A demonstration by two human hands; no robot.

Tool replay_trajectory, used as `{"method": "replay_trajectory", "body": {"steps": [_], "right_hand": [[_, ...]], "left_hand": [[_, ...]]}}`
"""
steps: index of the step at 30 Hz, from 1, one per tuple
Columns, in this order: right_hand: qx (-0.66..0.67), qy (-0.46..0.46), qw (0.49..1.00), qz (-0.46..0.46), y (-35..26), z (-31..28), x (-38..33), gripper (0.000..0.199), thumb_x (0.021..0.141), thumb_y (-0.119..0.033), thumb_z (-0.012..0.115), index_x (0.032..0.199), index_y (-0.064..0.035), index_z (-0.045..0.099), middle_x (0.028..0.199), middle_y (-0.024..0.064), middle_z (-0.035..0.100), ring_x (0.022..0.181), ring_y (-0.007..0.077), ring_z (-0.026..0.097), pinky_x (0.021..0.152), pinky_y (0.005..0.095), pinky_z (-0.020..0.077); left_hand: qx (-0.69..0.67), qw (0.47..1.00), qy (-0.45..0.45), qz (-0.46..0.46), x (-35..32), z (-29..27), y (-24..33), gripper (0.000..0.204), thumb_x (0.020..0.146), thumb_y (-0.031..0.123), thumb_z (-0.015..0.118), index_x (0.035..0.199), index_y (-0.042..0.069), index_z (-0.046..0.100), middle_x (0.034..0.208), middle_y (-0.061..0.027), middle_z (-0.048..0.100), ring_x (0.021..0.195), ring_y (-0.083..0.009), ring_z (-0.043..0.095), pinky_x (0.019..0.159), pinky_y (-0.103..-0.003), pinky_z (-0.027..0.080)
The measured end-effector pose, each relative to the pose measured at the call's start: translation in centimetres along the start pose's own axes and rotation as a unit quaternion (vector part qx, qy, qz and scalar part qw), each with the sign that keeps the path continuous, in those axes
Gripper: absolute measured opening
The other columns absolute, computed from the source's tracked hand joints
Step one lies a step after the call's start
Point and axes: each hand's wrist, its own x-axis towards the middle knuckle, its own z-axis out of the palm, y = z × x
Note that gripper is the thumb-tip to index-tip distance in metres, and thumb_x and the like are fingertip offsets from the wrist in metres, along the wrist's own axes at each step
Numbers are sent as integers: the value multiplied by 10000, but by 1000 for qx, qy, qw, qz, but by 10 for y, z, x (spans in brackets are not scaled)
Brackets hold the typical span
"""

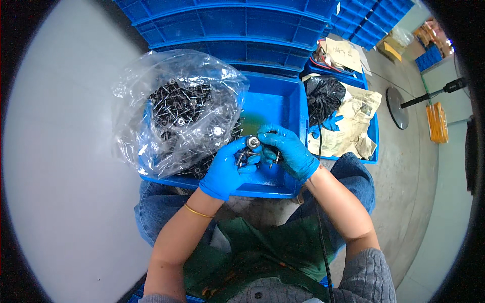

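Observation:
Both my hands wear blue gloves and meet over the front right of a blue plastic tray [285, 98]. My left hand [225, 169] is closed around several small metal parts with round heads and thin shafts; one round head [253, 142] shows at its fingertips. Close beside it, my right hand [290, 151] has its fingers curled round a similar part, whose thin shaft [277, 158] pokes out below. To the left, a clear plastic bag [197, 139] lies in the tray, over and around a heap of such parts [179, 103].
Stacked blue crates [227, 25] rise behind the tray. At the right, another blue bin holds crumpled brown paper [348, 129], a black plastic bag [323, 96] and a blue glove [331, 122]. A black cable [322, 227] hangs down by my right arm. A round-based stand [397, 108] is farther right.

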Motion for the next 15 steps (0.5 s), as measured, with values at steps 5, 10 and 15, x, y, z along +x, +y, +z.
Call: {"method": "replay_trajectory", "body": {"steps": [5,10,15], "right_hand": [[7,-28,1000,-2,0,-5,-1,175,764,-80,504,929,-22,505,633,28,486,473,90,430,439,208,371],[-128,-14,989,-70,-2,6,-6,225,780,-141,521,985,-49,507,741,46,545,520,79,470,469,196,389],[-14,-53,998,-18,6,-6,7,190,758,-115,531,934,-43,528,713,49,531,582,104,504,496,199,410]], "left_hand": [[7,998,-61,-6,0,-9,4,214,835,183,370,890,-1,464,712,-74,461,564,-107,411,389,-188,321],[150,984,-50,83,-7,-8,2,194,792,57,424,970,-7,468,759,-62,488,620,-89,444,422,-193,356],[160,982,70,75,-6,13,7,284,755,-15,470,1038,5,468,773,-28,503,647,-63,460,442,-171,363]]}}
